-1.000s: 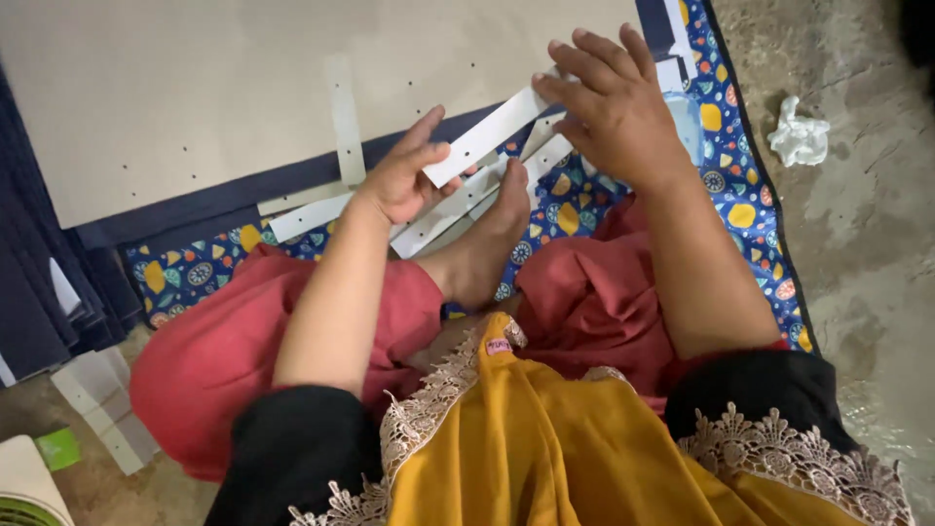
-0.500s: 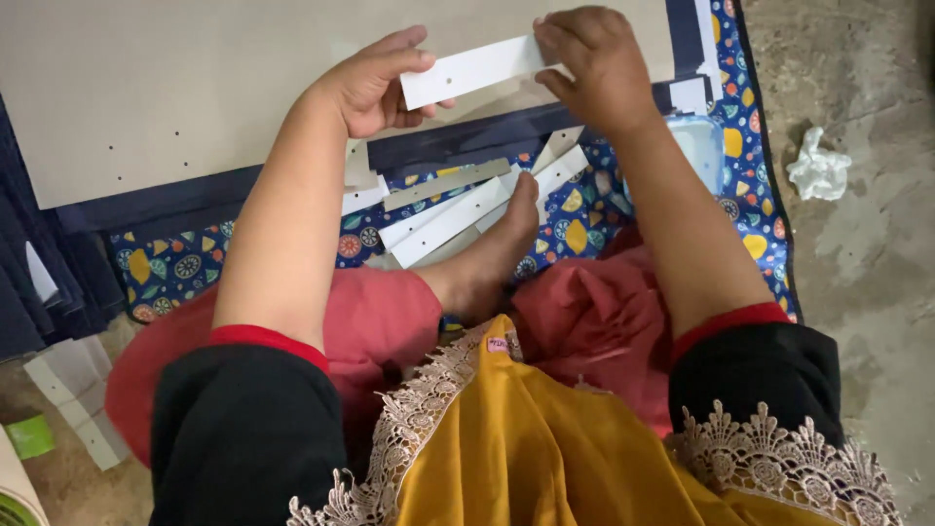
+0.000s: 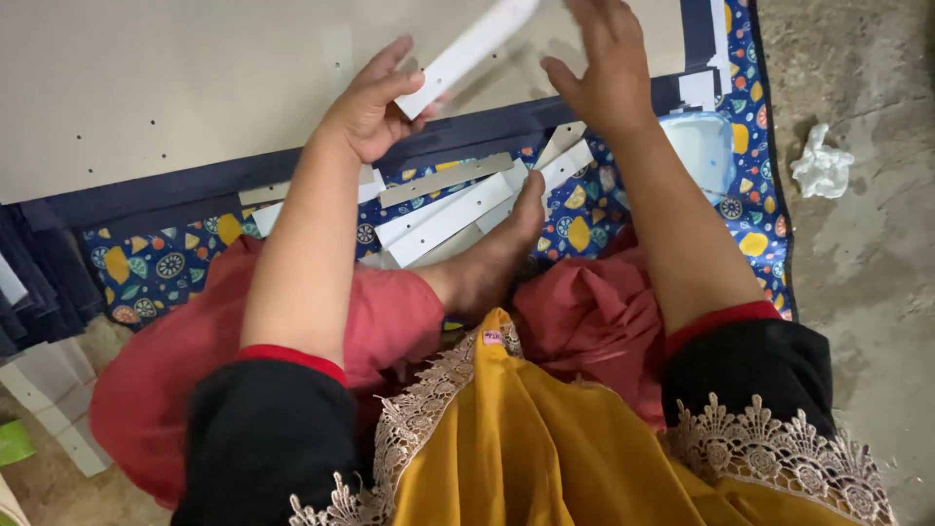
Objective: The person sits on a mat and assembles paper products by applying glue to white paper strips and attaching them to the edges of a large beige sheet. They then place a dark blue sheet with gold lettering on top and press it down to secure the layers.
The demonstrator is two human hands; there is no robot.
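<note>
A large beige board [image 3: 195,88], marked with small dark holes, covers the upper left of the view and lies on dark navy fabric [image 3: 146,190]. Under both lies a patterned mat [image 3: 156,268], blue with yellow and orange fruit shapes, spread on the bare concrete floor [image 3: 877,273].

The person sits on the floor in a mustard garment [image 3: 545,448] with lace-trimmed black sleeves and red trousers [image 3: 390,321]. One bare foot [image 3: 492,258] rests on the mat, its toes touching a loose pile of white card strips [image 3: 448,214].

The left hand [image 3: 370,107] is raised over the board's lower edge. Thumb and fingers pinch the lower end of one long white card strip [image 3: 467,54], which slants up to the right and runs out of the top of the frame. The right hand [image 3: 604,68] is just beside the strip's upper part, fingers spread and slightly blurred; whether it touches the strip cannot be determined.

A pale blue translucent container [image 3: 706,146] sits on the mat just right of the right forearm. A crumpled white tissue [image 3: 823,166] lies on the floor beyond the mat's right edge. Further white strips [image 3: 49,399] lie at the lower left, near a small green item [image 3: 15,440] too cropped to identify.
</note>
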